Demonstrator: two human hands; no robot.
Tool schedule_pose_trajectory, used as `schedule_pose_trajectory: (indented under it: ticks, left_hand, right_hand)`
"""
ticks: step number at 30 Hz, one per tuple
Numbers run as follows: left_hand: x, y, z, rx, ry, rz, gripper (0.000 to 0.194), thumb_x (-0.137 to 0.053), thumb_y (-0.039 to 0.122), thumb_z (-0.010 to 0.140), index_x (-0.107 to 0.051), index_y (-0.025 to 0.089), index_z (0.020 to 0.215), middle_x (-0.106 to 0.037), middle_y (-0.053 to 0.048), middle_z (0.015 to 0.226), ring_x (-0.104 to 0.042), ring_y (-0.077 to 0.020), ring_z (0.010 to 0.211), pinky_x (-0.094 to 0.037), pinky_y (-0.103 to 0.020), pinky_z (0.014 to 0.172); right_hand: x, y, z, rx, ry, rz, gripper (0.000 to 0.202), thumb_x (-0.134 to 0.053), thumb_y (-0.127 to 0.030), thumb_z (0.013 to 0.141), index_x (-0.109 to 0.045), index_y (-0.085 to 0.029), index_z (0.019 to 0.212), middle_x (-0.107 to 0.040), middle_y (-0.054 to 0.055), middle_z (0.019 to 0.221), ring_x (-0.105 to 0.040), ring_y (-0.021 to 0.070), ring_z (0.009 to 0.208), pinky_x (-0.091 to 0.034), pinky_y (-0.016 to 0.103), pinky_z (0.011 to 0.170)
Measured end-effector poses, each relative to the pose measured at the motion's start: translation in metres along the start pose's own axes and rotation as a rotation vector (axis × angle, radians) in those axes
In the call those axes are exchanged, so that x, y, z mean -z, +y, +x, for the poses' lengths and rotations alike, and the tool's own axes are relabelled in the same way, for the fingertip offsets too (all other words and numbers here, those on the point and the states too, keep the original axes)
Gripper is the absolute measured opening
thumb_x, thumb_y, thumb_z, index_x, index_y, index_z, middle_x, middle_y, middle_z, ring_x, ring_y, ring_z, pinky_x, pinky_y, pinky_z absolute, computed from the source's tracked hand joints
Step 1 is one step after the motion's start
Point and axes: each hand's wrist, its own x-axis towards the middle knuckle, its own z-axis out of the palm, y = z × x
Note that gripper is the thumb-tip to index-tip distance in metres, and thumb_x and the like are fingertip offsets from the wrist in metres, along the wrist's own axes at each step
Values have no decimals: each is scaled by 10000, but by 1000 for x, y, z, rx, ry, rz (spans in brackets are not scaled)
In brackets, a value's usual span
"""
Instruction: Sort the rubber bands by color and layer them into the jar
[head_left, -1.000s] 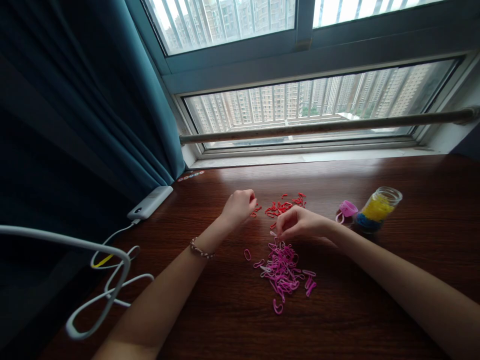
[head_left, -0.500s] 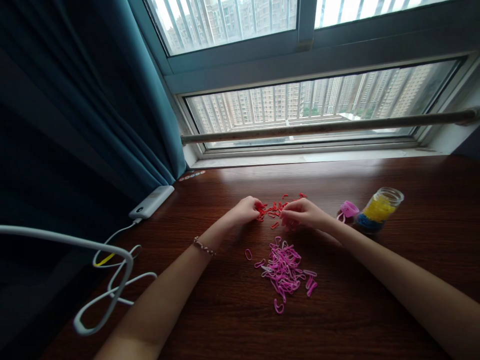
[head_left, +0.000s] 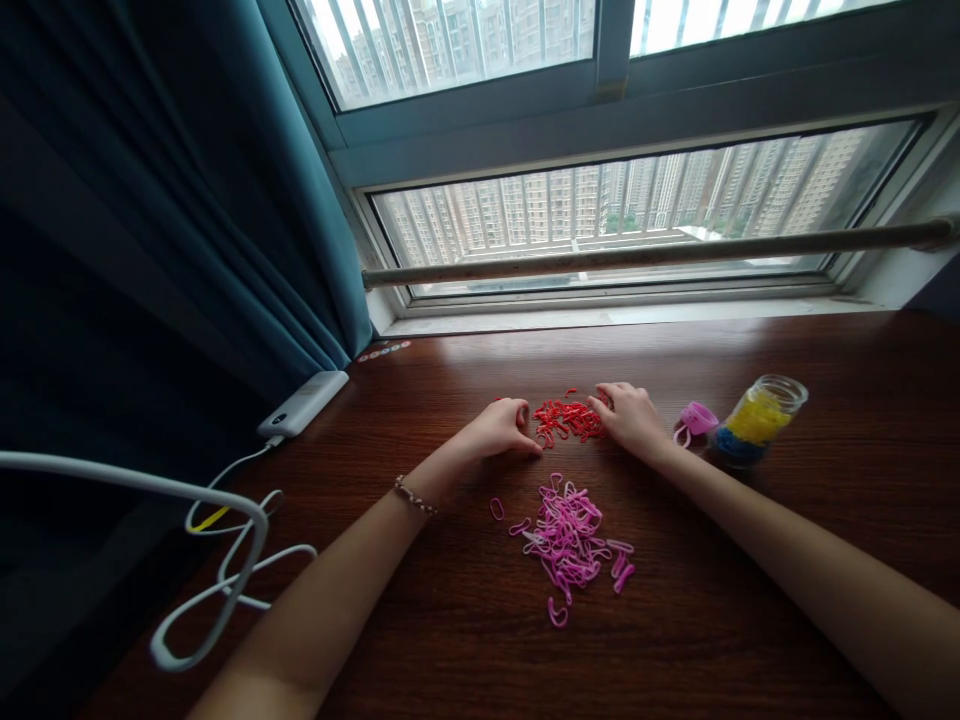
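A heap of small red plastic pins [head_left: 568,420] lies on the brown wooden table, between my two hands. On its left side is my left hand [head_left: 501,428], thumb stretched toward the heap and apart from the curled fingers, with nothing visible held. My right hand [head_left: 631,420] rests at the heap's right edge, fingers apart and touching or very near the outer red pins; its fingertips partly cover them. Nearer to me lies a looser heap of pink plastic pins [head_left: 568,535], a few strays around it. Neither hand touches the pink ones.
To the right, a glass jar [head_left: 757,420] holds yellow and blue pieces and leans at a tilt, beside a pink lid [head_left: 697,418] with a loop. At left are a white power bank [head_left: 304,405], white cables [head_left: 225,560] and a blue curtain [head_left: 300,200]. A window is behind.
My hands have moved apart, the right one to the right and the left one's thumb opening away from its fingers. The red pins between them now lie in a more compact heap.
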Motion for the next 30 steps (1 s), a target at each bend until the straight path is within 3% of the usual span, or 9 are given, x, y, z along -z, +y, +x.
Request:
schedule_pose_trajectory:
  ticks: [3, 7, 9, 11, 17, 20, 23, 26, 30]
  left_hand:
    - [-12, 3, 0, -92, 12, -32, 444, -755, 400, 485, -611, 121, 798, -568, 7, 649, -500, -118, 560, -357, -214, 483]
    - [-24, 8, -2, -148, 89, -147, 352, -696, 344, 608, -624, 124, 873, -597, -2, 676, -504, -106, 575, -374, -207, 518]
    - [-24, 7, -2, -158, 145, -143, 282, -670, 327, 642, -643, 127, 838, -615, -15, 693, -521, -114, 603, -395, -215, 553]
    - [-22, 5, -1, -160, 192, -126, 230, -643, 321, 673, -655, 129, 798, -633, -29, 718, -543, -124, 634, -417, -224, 591]
    - [-20, -1, 4, -120, 299, -112, 169, -538, 249, 763, -636, 146, 855, -649, -42, 790, -586, -136, 674, -460, -237, 639]
    - [-22, -1, 5, -105, 385, -92, 179, -501, 196, 778, -609, 145, 911, -640, -49, 834, -587, -132, 691, -473, -246, 672]
    - [-23, -1, 6, -93, 518, -7, 205, -486, 145, 769, -590, 144, 946, -605, -67, 948, -578, -142, 790, -471, -266, 756]
    - [-23, -4, 8, -67, 573, 88, 214, -476, 123, 762, -590, 145, 943, -582, -76, 972, -546, -175, 916, -448, -300, 826]
    - [-21, -8, 10, -73, 548, 143, 189, -464, 137, 776, -608, 149, 898, -596, -71, 915, -532, -186, 910, -434, -324, 843]
  right_hand:
    - [-7, -4, -2, 80, -167, 151, 239, -488, -280, 806, -665, -180, 931, -637, 114, 1008, -560, 268, 949, -396, 397, 867]
    - [-10, -16, -3, 86, -339, 630, 276, -478, -310, 809, -629, -192, 1007, -642, 67, 1034, -581, 222, 957, -428, 374, 875]
    - [-7, -21, -2, 36, -357, 867, 305, -508, -349, 787, -615, -174, 1013, -633, 76, 1048, -591, 217, 947, -446, 380, 868]
    - [-3, -22, -1, -24, -287, 1016, 315, -533, -369, 766, -610, -153, 984, -634, 95, 1029, -605, 214, 916, -474, 376, 832]
    - [6, -13, 2, -157, -18, 830, 251, -479, -336, 778, -598, -141, 883, -668, 83, 778, -631, 169, 634, -497, 260, 526]
    - [8, -9, 0, -201, -50, 677, 235, -439, -309, 788, -594, -149, 863, -633, 34, 561, -570, 143, 413, -400, 219, 355]
    - [7, -6, -5, -191, -208, 510, 200, -446, -274, 781, -613, -166, 791, -572, -1, 411, -517, 136, 311, -366, 216, 315]
    - [2, -4, -7, -141, -305, 568, 181, -460, -274, 785, -612, -176, 800, -622, 8, 487, -564, 141, 374, -410, 216, 350]
    - [-1, -4, -5, -106, -248, 842, 238, -452, -322, 803, -577, -163, 929, -683, 51, 730, -655, 174, 641, -523, 263, 519]
